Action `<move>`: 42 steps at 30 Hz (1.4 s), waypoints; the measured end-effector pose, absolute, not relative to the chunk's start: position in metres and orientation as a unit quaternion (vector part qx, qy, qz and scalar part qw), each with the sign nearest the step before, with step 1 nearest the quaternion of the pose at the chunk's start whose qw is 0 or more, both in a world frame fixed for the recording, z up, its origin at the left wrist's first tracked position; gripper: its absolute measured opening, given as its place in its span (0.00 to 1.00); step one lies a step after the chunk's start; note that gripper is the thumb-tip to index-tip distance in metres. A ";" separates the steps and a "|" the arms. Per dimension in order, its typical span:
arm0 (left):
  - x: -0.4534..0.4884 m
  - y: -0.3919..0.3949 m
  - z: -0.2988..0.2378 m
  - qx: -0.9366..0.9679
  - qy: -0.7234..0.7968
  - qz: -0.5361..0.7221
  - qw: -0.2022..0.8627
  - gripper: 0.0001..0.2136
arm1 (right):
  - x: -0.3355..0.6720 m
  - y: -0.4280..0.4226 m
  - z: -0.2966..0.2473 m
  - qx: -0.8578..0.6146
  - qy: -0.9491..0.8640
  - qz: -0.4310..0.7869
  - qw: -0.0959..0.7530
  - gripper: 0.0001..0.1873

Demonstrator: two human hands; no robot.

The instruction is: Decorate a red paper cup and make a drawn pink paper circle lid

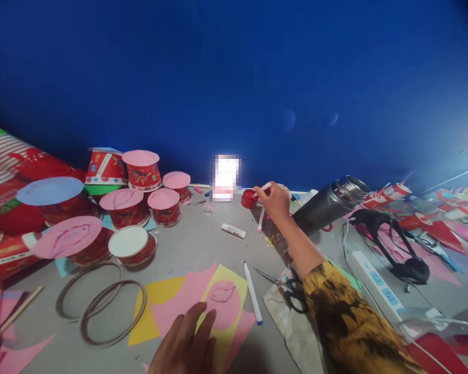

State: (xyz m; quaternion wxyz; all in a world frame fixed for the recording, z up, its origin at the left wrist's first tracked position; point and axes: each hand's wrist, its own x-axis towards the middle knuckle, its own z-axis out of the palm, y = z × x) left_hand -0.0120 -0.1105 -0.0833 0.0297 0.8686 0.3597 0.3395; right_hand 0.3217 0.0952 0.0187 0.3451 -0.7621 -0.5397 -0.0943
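Note:
My left hand (189, 332) lies flat on the papers with its fingers spread, their tips at the edge of a pink paper circle (230, 314). A fish-like outline is drawn on that circle, which rests on a yellow sheet (221, 275). Farther off, my right hand (276, 201) is closed in a pinch on a slim white marker (262, 189), held over a small red cup (248, 199). Whether its tip touches the cup I cannot tell. A white marker with a blue end (252, 293) lies right of the circle. Scissors (292, 293) rest under my right forearm.
Red paper cups topped with paper discs (125, 200) cluster at the left, behind two metal rings (113, 311). A glue stick (233, 230) lies mid-table. A black flask (327, 205), a power strip (376, 283) and a black strap frame (393, 249) occupy the right.

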 end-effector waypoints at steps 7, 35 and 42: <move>-0.008 -0.111 -0.051 0.874 0.369 0.302 0.098 0.14 | 0.323 0.086 0.039 -0.661 -0.519 -0.010 0.542 0.14; -0.004 -0.114 -0.037 0.877 0.389 0.252 0.129 0.16 | 0.217 -0.113 -0.010 -0.579 -0.652 0.227 0.434 0.07; -0.004 -0.114 -0.034 0.879 0.390 0.242 0.130 0.15 | 0.216 -0.110 -0.011 -0.574 -0.658 0.227 0.431 0.06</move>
